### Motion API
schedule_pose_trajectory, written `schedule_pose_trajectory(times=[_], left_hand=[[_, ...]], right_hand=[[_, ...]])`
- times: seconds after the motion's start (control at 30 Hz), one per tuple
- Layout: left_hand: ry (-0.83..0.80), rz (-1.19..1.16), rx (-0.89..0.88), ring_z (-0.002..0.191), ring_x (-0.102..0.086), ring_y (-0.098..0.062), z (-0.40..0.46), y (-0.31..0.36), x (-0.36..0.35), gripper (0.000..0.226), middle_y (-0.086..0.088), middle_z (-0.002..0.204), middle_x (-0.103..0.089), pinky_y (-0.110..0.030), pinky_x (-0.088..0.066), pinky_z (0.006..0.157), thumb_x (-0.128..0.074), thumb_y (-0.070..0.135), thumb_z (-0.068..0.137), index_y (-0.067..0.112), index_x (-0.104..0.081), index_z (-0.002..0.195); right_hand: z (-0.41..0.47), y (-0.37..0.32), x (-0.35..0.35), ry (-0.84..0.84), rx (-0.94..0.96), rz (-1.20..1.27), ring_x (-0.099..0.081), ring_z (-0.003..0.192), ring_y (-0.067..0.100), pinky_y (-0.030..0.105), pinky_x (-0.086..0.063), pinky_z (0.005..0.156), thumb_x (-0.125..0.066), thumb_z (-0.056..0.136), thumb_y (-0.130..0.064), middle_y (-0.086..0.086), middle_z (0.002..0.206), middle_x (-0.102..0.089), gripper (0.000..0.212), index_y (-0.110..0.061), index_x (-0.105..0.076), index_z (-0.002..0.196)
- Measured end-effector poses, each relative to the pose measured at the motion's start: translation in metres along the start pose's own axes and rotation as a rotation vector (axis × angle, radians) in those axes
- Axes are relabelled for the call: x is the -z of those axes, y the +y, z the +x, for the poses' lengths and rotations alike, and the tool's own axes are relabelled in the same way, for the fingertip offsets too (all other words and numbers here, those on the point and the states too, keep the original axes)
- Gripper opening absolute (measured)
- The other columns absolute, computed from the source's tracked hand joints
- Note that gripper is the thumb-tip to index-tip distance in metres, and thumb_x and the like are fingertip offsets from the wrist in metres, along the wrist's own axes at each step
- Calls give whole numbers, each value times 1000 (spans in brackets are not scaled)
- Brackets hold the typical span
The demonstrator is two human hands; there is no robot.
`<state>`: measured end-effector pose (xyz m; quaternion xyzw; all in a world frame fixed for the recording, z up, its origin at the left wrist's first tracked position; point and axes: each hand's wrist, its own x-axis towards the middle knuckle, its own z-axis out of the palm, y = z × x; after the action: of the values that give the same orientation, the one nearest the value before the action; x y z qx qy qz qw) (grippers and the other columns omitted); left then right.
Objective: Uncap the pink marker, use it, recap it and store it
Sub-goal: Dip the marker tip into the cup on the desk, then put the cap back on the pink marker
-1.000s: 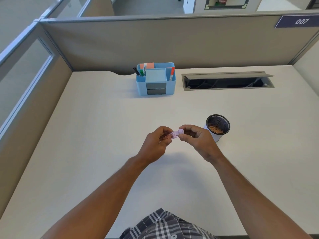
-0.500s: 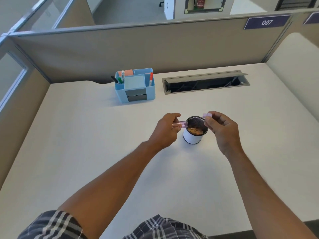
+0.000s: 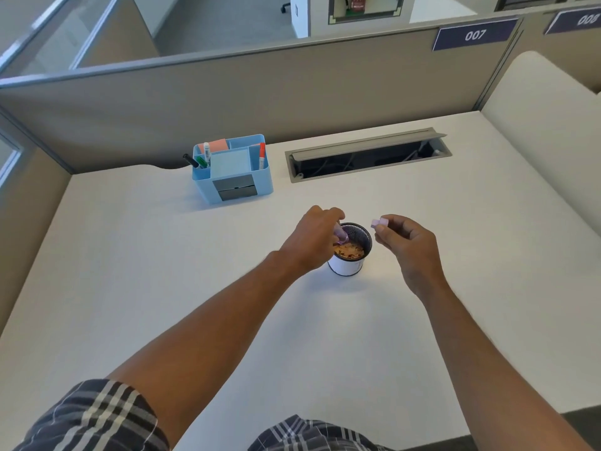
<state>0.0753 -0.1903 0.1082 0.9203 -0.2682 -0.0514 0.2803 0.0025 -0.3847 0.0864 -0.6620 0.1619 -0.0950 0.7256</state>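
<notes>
The left hand (image 3: 313,237) grips the pink marker (image 3: 438,236) body, tip pointing down into the cup (image 3: 349,252) in the middle of the desk (image 3: 130,271). The right hand (image 3: 408,244), just right of the cup, pinches the small pink cap (image 3: 379,222) between fingertips. The marker looks light, hard and smooth, so it could slip. It is best held around its middle. The cap is tiny and easy to drop. The blue organizer (image 3: 232,169) sits far back on the desk.

- Cup (image 3: 347,265) stands mid-desk (image 3: 130,255), between the hands.
- Organizer (image 3: 232,169) sits behind it, to the left, markers inside.
- Cable tray (image 3: 367,156) lies right of the organizer, along the partition (image 3: 227,92).
</notes>
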Motion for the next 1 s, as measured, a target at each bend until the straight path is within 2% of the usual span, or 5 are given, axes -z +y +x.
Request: schedule_pose_trajectory(times=[0.1,0.3,0.47,0.7,1.0], left_hand=[[92,-127,96,97,-50,-11,-5,-5,0,35,-2,115,-68,-17,-38,75,-70,5,86,16,-65,118],[244,-578,344,80,-61,-4,-31,-21,-1,26,10,97,-70,-11,-48,65,-69,6,86,18,-70,109],[305,-809,419,90,-66,-9,-55,-29,-3,29,4,102,-74,-18,-52,73,-67,0,87,16,-69,110],[367,-891,428,91,-67,-7,-75,-33,5,28,5,104,-75,-21,-54,69,-68,1,88,18,-69,110],[361,-767,370,92,-67,-6,-85,-38,16,28,9,101,-74,-20,-56,78,-68,4,88,19,-69,112]], right_hand=[[1,1,-1,7,-7,-40,-72,89,12,31,-60,89,-80,88,-14,8,103,-78,20,-15,-76,108],[-1,-2,-13,-97,-16,-205,-70,75,-4,6,-47,62,-77,89,-12,-14,86,-81,25,-22,-76,112],[-8,-10,-38,-196,34,-269,-71,90,-2,8,-50,74,-77,90,-19,-11,98,-80,21,-28,-78,109],[-13,-20,-63,-290,61,-262,-66,80,10,13,-52,73,-75,91,-12,8,94,-78,19,-25,-78,104],[-13,-23,-76,-372,84,-367,-64,63,-5,8,-47,64,-74,93,-9,-11,86,-74,25,-12,-76,117]])
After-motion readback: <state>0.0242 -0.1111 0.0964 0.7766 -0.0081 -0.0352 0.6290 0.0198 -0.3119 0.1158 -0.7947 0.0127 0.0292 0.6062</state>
